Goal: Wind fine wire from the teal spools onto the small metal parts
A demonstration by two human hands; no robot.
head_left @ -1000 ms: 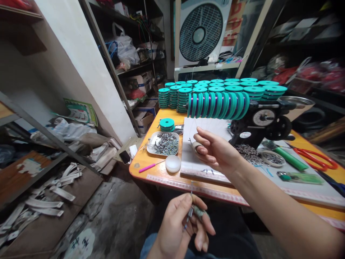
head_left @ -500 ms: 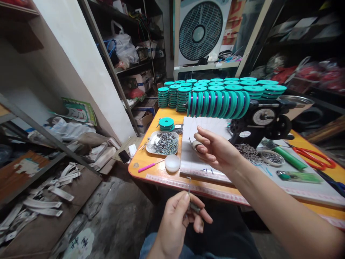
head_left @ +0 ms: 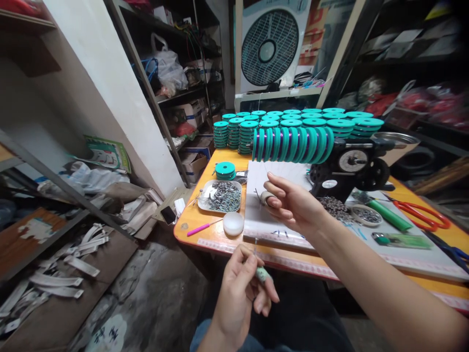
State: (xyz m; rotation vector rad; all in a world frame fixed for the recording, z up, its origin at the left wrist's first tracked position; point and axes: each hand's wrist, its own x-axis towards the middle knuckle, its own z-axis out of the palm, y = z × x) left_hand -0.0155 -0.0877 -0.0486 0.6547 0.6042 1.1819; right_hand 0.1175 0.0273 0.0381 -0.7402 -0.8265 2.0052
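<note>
Low in the view, my left hand (head_left: 244, 288) pinches a small thin metal piece (head_left: 256, 246) at the table's front edge. A greenish wrap (head_left: 262, 275) shows on one of its fingers. Over the white board (head_left: 256, 215), my right hand (head_left: 284, 198) has its fingers curled, with a pale wrap round one finger. A short dark strand (head_left: 257, 193) sticks out at its fingertips, and a faint line rises towards the teal spools (head_left: 293, 145) on the black winding device (head_left: 346, 164).
Left of the board are a tray of small metal parts (head_left: 220, 196), a round white container (head_left: 233, 223) and a pink-handled tool (head_left: 198, 230). To the right lie red-handled scissors (head_left: 421, 215) and a green tube (head_left: 390, 215). Stacked teal spools (head_left: 249, 138) stand behind.
The view has shifted slightly. My left hand has turned a little, bringing the greenish wrap into view. My right hand keeps nearly the same pose.
</note>
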